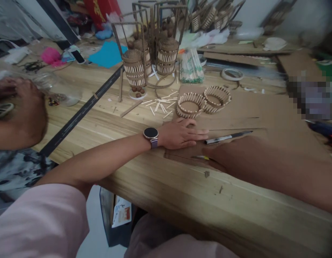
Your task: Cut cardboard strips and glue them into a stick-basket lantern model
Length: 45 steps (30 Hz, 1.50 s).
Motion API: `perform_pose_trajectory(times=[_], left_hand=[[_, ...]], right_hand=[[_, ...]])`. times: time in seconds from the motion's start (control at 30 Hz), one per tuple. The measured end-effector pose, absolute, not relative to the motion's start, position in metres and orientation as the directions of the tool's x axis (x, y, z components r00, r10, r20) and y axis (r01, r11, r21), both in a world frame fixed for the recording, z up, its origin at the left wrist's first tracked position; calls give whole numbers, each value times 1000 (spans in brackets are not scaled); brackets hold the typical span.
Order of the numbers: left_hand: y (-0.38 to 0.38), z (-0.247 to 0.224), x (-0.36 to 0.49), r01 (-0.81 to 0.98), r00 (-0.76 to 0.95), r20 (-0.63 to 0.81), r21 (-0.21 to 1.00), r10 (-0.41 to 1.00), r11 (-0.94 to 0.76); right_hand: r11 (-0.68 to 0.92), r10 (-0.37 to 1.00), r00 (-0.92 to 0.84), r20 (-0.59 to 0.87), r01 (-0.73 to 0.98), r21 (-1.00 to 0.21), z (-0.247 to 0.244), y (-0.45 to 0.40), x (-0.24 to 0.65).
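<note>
Pink sleeve [39, 222] — left hand [178, 135] flat on cardboard [279, 118] — right hand [227, 153] around slim tool [206, 157]

Wood-grain tabletop [166, 193] stretching wide — pale wall [256, 14] rising beyond far edge; white floor [93, 222] showing below near edge, dark container [116, 236] sitting beside it — soft light spreading, dimming toward far right corner.

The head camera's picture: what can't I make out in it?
All in the head view:
Yellow-marked tool: mostly covered by the right hand, itself blurred.
Co-worker's hands: blurred, partly cut off by the left edge.
Printing on the card: too small.
Whatever the pixelated patch hides.
</note>
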State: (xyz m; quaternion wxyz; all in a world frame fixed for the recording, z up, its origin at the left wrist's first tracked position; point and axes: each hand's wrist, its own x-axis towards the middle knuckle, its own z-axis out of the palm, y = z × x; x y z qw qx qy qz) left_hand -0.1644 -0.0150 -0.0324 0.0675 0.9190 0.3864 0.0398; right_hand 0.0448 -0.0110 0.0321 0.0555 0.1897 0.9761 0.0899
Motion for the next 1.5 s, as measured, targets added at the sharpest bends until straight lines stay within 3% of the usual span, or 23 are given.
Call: perform_pose_trajectory(times=[0.1, 0.23, 0.8, 0.97, 1.1, 1.27, 1.5], left_hand=[[-15, -32, -164, 717, 690, 3, 140, 724, -683], [-16, -29, -165, 717, 695, -36, 117, 718, -688], [-13, -29, -166, 703, 711, -59, 70, 701, -708], [-13, -33, -166, 701, 710, -11, 106, 704, -705], [-14, -34, -166, 702, 704, 25, 131, 710, -700], [-14, -34, -166, 708, 698, 16, 135, 716, -693], [-16, -33, -167, 715, 695, 12, 98, 719, -692]], right_hand=[[918, 352, -907, -231, 287, 273, 37, -16, 31], [923, 367, -863, -346, 292, 251, 37, -31, -2], [952, 304, -845, -440, 247, 183, 47, -31, -24], [942, 299, -865, -403, 201, 267, 44, -28, -1], [909, 377, -850, -368, 263, 323, 31, -23, 32], [892, 452, -763, -462, 387, 234, 30, -18, 65], [873, 485, -767, -420, 453, 181, 23, 8, 146]])
